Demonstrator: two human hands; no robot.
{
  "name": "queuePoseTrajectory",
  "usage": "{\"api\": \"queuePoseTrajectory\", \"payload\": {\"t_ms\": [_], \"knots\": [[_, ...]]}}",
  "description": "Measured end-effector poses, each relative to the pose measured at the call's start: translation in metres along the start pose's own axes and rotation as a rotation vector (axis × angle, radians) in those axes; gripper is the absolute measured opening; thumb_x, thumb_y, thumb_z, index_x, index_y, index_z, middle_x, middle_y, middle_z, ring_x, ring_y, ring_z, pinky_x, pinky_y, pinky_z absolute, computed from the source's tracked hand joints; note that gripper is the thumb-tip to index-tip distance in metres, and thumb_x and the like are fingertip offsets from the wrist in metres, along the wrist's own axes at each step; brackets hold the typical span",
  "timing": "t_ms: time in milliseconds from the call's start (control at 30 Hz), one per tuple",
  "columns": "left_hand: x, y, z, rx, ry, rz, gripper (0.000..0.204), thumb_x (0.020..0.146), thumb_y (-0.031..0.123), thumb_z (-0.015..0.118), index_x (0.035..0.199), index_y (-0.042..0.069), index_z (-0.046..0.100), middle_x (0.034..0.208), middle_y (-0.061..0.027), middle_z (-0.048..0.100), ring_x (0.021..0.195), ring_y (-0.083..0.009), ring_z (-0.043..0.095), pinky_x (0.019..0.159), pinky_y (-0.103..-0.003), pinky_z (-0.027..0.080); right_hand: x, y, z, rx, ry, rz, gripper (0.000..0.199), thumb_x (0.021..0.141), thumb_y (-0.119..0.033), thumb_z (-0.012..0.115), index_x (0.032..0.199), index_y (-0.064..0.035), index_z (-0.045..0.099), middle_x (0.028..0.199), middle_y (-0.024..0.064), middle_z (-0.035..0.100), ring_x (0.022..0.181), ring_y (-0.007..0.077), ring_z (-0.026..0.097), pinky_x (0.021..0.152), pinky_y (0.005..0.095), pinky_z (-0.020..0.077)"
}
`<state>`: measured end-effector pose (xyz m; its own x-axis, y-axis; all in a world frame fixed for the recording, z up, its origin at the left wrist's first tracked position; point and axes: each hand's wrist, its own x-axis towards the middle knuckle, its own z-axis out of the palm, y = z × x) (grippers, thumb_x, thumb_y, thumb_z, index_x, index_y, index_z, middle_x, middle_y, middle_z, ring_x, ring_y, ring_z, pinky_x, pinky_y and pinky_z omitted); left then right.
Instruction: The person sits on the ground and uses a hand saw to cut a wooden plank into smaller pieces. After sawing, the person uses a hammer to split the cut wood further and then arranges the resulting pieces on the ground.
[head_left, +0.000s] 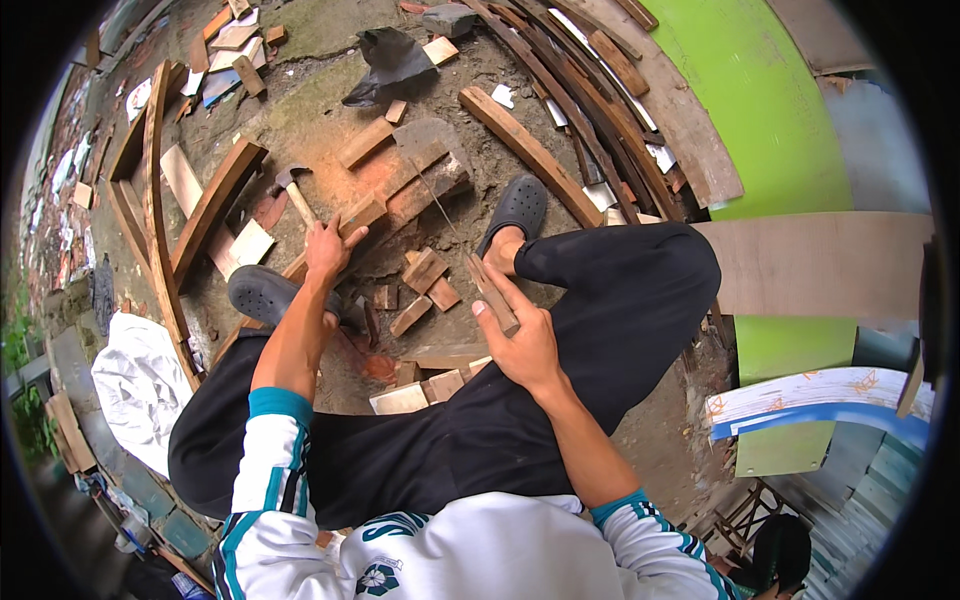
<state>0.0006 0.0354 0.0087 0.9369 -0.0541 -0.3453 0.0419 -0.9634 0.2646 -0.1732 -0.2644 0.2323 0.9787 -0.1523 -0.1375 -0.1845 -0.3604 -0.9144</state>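
On rough, dusty ground (655, 425), sitting low with black trousers (620, 310) bent wide at the knees and dark grey clogs (517, 205) set to either side of small wood offcuts (426, 270). With the right hand (532, 348), holding a wooden-handled tool (490, 293) above the offcuts, with the thumb on one side and a finger stretched along the other. Pointing its long, thin blade (438, 203) forward and slightly left, toward a wood piece (416, 167) on a block (455, 182) beside orange dust; cannot tell from this angle about contact. With the left hand (325, 250), reaching down onto a wooden beam (363, 214), keeping the thumb spread from the fingers; cannot tell how firm a hold. Just beyond those fingers, showing a hammer (302, 204) with its handle toward the hand; cannot tell whether touching. Farther left, leaning long timbers (153, 200) together near a crumpled white cloth (140, 390). Ahead, showing a black plastic sheet (390, 65); to the right, stacked dark boards (600, 105) and a bright green panel (770, 110).
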Motion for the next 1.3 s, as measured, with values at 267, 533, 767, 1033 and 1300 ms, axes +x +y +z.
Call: {"api": "queuePoseTrajectory", "payload": {"t_ms": [267, 533, 767, 1033, 1300], "knots": [[0.021, 0.045, -0.036, -0.161, -0.267, -0.016, 0.109, 0.079, 0.077, 0.063, 0.145, -0.008, 0.045, 0.136, -0.0353, 0.055, 0.128, -0.0448, 0.055, 0.109, -0.046, 0.043, 0.017, 0.007, 0.000, 0.135, 0.016, 0.121, 0.053, 0.095, -0.023, 0.066, 0.139, 0.0039, 0.054, 0.116, 0.0253, 0.071, 0.107, 0.0334, 0.071, 0.090, 0.0352, 0.0536], [0.090, 0.055, -0.004, 0.023, -0.407, -0.009, 0.077, 0.078, 0.055, 0.072, 0.128, -0.003, 0.063, 0.118, -0.0292, 0.068, 0.112, -0.0385, 0.066, 0.095, -0.043, 0.052, 0.021, 0.015, -0.006, 0.245, 0.006, 0.168, 0.055, 0.096, -0.021, 0.066, 0.141, 0.0058, 0.051, 0.137, 0.0262, 0.060, 0.128, 0.0338, 0.059, 0.104, 0.0368, 0.0468], [0.123, 0.016, 0.021, 0.247, -0.446, 0.174, 0.032, 0.089, 0.036, 0.062, 0.105, 0.012, 0.077, 0.101, -0.0179, 0.075, 0.088, -0.0347, 0.071, 0.077, -0.042, 0.056, 0.021, 0.015, -0.011, 0.268, 0.003, 0.187, 0.055, 0.095, -0.019, 0.066, 0.142, 0.0053, 0.050, 0.134, 0.0260, 0.061, 0.124, 0.0352, 0.062, 0.101, 0.0373, 0.0491], [0.118, 0.005, 0.006, -0.239, -0.165, -0.340, 0.067, 0.098, 0.056, 0.044, 0.095, -0.005, 0.072, 0.092, -0.0285, 0.070, 0.092, -0.0452, 0.067, 0.086, -0.049, 0.049, 0.021, 0.013, -0.007, 0.244, 0.009, 0.164, 0.056, 0.094, -0.019, 0.067, 0.142, 0.0044, 0.050, 0.130, 0.0271, 0.063, 0.117, 0.0382, 0.065, 0.094, 0.0390, 0.0529], [0.025, 0.067, -0.010, -0.025, 0.104, 0.033, 0.076, 0.090, 0.064, 0.061, 0.141, 0.009, 0.053, 0.130, -0.0234, 0.062, 0.116, -0.0398, 0.062, 0.099, -0.048, 0.050, 0.019, 0.007, 0.004, 0.260, -0.023, 0.178, 0.057, 0.095, -0.023, 0.065, 0.143, 0.0034, 0.050, 0.129, 0.0266, 0.064, 0.116, 0.0383, 0.066, 0.095, 0.0398, 0.0519]]}}
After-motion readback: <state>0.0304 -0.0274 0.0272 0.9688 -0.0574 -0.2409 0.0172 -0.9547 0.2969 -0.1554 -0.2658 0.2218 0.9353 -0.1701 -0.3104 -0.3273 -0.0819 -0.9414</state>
